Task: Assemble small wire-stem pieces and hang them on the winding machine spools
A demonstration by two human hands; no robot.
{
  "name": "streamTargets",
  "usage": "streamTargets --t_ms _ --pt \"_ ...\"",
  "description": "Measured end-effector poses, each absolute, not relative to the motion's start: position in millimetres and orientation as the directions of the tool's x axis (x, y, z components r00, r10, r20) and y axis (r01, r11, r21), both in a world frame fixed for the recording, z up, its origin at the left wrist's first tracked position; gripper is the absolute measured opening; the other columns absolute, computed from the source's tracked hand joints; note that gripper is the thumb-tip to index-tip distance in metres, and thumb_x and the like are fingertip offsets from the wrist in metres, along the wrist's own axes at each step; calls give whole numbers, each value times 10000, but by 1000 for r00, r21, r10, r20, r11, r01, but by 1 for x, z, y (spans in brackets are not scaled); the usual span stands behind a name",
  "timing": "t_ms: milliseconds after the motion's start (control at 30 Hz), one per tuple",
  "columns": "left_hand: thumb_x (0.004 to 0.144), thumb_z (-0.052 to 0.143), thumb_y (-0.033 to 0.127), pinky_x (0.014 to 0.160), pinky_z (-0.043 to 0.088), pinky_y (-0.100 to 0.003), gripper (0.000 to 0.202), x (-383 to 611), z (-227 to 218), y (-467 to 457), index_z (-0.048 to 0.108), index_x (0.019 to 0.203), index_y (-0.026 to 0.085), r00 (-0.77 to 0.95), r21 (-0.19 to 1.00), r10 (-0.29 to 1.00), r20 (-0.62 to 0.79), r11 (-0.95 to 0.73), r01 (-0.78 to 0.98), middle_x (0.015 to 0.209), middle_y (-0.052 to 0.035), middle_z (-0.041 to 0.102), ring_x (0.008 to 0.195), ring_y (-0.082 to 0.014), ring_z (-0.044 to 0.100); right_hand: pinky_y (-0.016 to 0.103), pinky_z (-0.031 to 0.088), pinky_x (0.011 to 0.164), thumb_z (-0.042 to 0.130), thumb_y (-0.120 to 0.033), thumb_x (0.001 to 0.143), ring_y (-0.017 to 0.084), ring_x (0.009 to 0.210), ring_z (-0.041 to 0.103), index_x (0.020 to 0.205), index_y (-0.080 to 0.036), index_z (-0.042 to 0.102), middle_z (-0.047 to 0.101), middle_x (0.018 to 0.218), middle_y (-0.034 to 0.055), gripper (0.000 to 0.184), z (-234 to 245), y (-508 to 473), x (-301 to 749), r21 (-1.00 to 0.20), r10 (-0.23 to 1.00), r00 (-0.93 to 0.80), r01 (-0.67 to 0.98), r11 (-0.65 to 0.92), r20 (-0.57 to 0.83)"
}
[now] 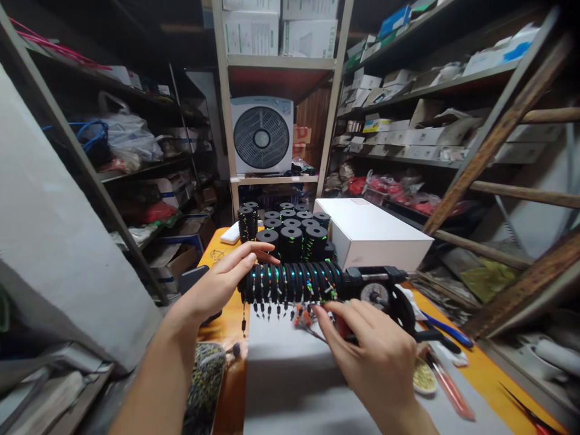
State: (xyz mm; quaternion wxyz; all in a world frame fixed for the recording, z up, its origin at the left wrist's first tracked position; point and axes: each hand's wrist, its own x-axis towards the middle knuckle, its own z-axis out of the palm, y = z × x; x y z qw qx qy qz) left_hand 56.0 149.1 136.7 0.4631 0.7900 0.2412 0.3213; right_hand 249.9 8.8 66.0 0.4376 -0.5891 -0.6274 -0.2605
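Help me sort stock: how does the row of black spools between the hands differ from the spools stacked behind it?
The row of spools lies sideways on the winder, touched by the left hand; the stacked spools stand upright on the table, untouched. Small floats dangle under the row only. Both are black foam with bright flecks.

This is a cramped storeroom-workshop. Metal shelving (pixel 399 66) on the left and right is crowded with cardboard boxes (pixel 389 127) and plastic bags (pixel 129 136). A box fan (pixel 261 135) sits on the far shelf. Near, an orange worktable (pixel 226 329) carries stacked black spools (pixel 290 232), a white box (pixel 371 232) and hand tools (pixel 446 329). A wooden ladder (pixel 507 181) leans at the right.
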Motion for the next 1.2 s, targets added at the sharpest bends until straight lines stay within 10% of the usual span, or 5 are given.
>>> streamTargets --t_ms 433,1200 --pt "991 399 404 1108 285 -404 331 55 134 151 593 1216 259 688 894 670 279 -442 69 1176 -40 686 1209 -243 539 232 396 460 588 -360 895 126 522 516 713 -184 651 617 658 4 261 85 3 232 -799 731 424 536 274 535" --pt "988 404 408 1120 265 -404 313 55 135 151 598 1198 282 686 893 677 266 -440 88 1191 -25 679 1233 -242 519 241 382 510 640 -241 874 105 492 509 865 -186 615 513 620 -40 61 57 8 253 -358 483 275 930 88 831"
